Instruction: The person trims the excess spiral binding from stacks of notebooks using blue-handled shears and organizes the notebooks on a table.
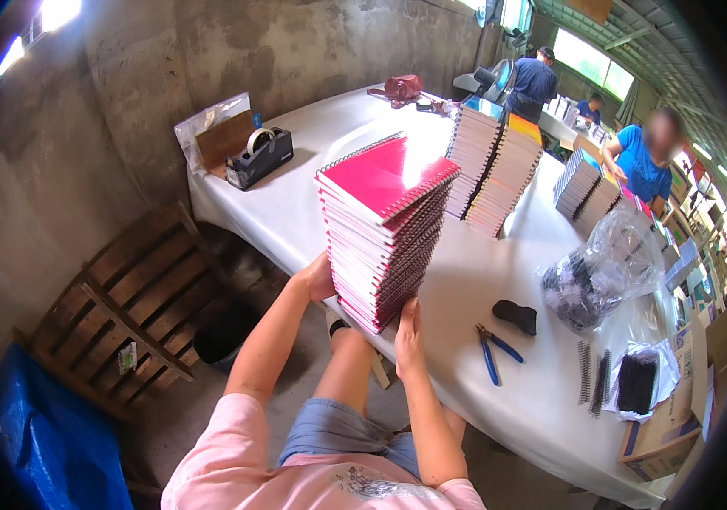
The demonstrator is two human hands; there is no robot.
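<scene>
A tall stack of spiral notebooks [380, 234] with a shiny pink-red cover on top stands at the near edge of the white-covered table [465, 276]. My left hand [319, 277] holds the lower left side of the stack, its fingers partly hidden behind it. Against the lower right corner presses my right hand [410, 340], thumb up along the dark coil bindings. To the right of this hand lie blue-handled cutting pliers [494, 353], jaws apart, and a black rounded object [514, 317] whose kind I cannot make out.
Behind stand more notebook stacks [499, 166]. A tape dispenser [260, 158] sits at the far left table edge. On the right are a clear plastic bag [605, 268] of dark coils, loose coils [593, 378] and a cardboard box [665, 429]. A person in blue [645, 161] works across the table.
</scene>
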